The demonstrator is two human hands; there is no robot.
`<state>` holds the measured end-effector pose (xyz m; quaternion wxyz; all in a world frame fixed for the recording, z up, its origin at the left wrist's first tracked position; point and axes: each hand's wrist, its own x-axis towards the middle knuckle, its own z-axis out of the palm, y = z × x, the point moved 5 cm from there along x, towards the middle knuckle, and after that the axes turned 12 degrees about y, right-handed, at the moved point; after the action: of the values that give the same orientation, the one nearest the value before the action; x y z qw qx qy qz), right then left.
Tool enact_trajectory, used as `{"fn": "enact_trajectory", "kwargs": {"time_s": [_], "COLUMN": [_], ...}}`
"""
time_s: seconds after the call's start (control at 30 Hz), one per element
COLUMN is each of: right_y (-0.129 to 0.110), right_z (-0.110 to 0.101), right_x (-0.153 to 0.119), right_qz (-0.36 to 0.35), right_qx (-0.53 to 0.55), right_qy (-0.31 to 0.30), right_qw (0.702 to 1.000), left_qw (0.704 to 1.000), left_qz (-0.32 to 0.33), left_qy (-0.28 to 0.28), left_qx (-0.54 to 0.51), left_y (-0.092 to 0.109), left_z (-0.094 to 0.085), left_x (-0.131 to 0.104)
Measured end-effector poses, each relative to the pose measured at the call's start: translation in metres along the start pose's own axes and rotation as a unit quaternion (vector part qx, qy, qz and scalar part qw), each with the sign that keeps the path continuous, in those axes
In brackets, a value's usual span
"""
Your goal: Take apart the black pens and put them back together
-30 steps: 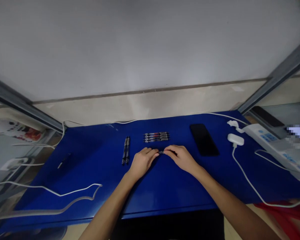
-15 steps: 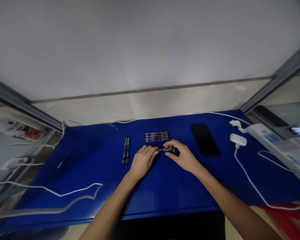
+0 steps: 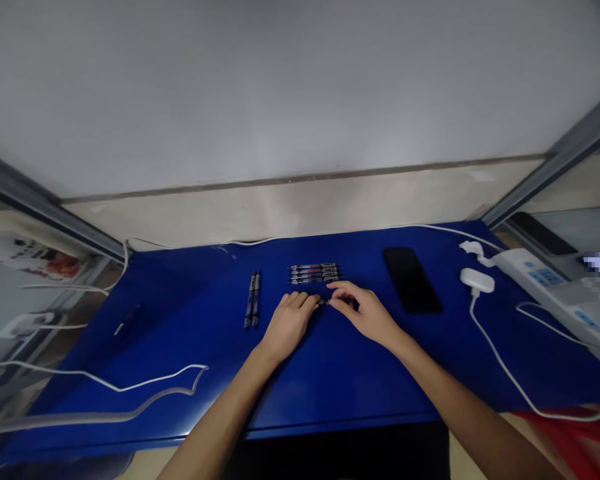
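Note:
A dark pen (image 3: 324, 302) lies crosswise between my two hands, mostly covered by fingers. My left hand (image 3: 289, 321) is closed over its left end, palm down near the blue table (image 3: 330, 373). With thumb and fingers, my right hand (image 3: 363, 309) pinches the pen's right part. Just beyond the hands, several pens (image 3: 314, 273) lie side by side in a stack of rows, their grey clip ends to the right. Two more pens (image 3: 253, 300) lie lengthwise, close together, to the left of my left hand.
A black phone (image 3: 413, 280) lies right of my right hand. Farther right are a white charger (image 3: 477, 281) with its cable and a white power strip (image 3: 550, 283). Another small pen-like item (image 3: 127, 321) lies at left, near white cables (image 3: 150, 383). A wall (image 3: 300, 210) borders the back.
The right thumb and fingers have closed in around the pen, hiding more of its barrel. The left hand stays on the left end. The other pens have not moved.

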<state>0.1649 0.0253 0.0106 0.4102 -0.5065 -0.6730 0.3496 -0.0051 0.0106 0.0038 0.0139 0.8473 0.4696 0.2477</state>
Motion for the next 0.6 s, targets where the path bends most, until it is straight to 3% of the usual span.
{"fn": "enact_trajectory", "kwargs": {"time_s": [0.1,0.27,0.43,0.6], "right_y": [0.0013,-0.0025,0.0003,-0.0047], "right_z": [0.0012,-0.0020,0.0021,-0.0008], "right_x": [-0.0002,0.0013,-0.0002,0.0006], "right_qz": [0.027,-0.023,0.015,-0.044], "right_qx": [-0.004,-0.020,-0.004,-0.016], "right_qy": [-0.017,0.011,-0.018,0.017], "right_qw": [0.999,0.999,1.000,0.999], "left_qw": [1.000,1.000,1.000,1.000], "left_qz": [-0.009,-0.022,-0.006,-0.014], "left_qy": [0.000,-0.009,-0.018,-0.005], "left_qx": [-0.006,-0.013,0.015,0.013], "left_y": [0.0004,0.0012,0.0021,0.0019], "left_z": [-0.0006,-0.0017,-0.0001,-0.0010], "left_x": [-0.0005,-0.0009,-0.0004,0.0014]}}
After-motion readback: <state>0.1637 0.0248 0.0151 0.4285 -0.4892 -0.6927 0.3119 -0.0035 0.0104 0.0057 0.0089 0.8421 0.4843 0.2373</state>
